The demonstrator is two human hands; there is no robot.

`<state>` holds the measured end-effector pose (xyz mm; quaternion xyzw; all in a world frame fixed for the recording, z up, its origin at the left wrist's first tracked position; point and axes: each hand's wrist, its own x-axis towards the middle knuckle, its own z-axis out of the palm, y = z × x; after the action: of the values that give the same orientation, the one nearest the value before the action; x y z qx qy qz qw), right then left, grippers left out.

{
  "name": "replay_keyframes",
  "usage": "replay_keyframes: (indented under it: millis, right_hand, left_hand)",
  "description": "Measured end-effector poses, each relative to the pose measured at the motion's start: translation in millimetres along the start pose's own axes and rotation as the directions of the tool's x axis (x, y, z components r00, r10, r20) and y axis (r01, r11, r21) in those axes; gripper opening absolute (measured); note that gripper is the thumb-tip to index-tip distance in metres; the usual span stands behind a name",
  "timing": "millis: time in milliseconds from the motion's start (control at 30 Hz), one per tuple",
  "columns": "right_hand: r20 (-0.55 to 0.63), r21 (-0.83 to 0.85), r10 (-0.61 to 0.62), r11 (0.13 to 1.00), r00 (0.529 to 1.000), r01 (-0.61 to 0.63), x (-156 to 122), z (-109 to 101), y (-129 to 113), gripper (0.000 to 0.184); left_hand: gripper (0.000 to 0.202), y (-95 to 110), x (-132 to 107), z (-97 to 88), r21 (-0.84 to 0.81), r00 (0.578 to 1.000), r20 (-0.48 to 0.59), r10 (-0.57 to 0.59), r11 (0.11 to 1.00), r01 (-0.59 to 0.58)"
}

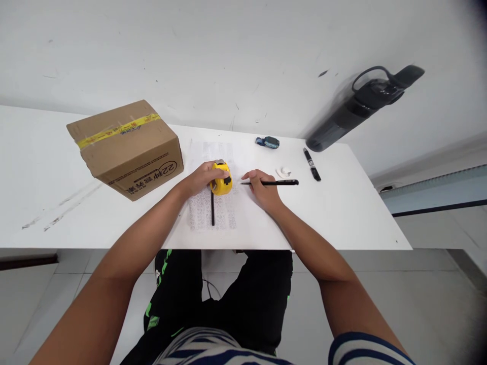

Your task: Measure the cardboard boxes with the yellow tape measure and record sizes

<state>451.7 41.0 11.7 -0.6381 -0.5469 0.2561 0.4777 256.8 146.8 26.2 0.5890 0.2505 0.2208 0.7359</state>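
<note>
My left hand (202,178) is closed around a yellow tape measure (221,185), its thumb lying across the top. The tape measure rests over a printed sheet of paper (224,215) on the white table. Just below the tape measure a thin black stick (213,210), perhaps a pen or a pen cap, lies on the sheet; its upper end is hidden. On the right, my right hand (264,190) grips a black pen (282,182) near its tip. The tip points left, close to the paper's right edge.
A cardboard box (133,152) with yellow tape stands on the left of the white table (335,213). Behind my right hand are a small blue toy car (268,142), a white object (283,172) and a black marker (312,165). A dark bottle (342,121) stands near the wall.
</note>
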Motion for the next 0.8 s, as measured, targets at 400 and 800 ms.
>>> replay_keyframes:
  millis: [400, 800]
  right_hand:
    - [-0.196, -0.226, 0.012, 0.972, 0.981, -0.057, 14.5, -0.5, 27.5, 0.042]
    - [-0.076, -0.318, 0.030, 0.947, 0.997, -0.053, 13.4, -3.9, 21.6, 0.045]
  left_hand:
    - [0.031, 1.2, 0.0, 1.9, -0.008, 1.000, -0.002, 0.002, 1.000, -0.002]
    - [0.032, 1.6, 0.0, 2.2, -0.004, 0.999, -0.039, -0.020, 1.000, 0.020]
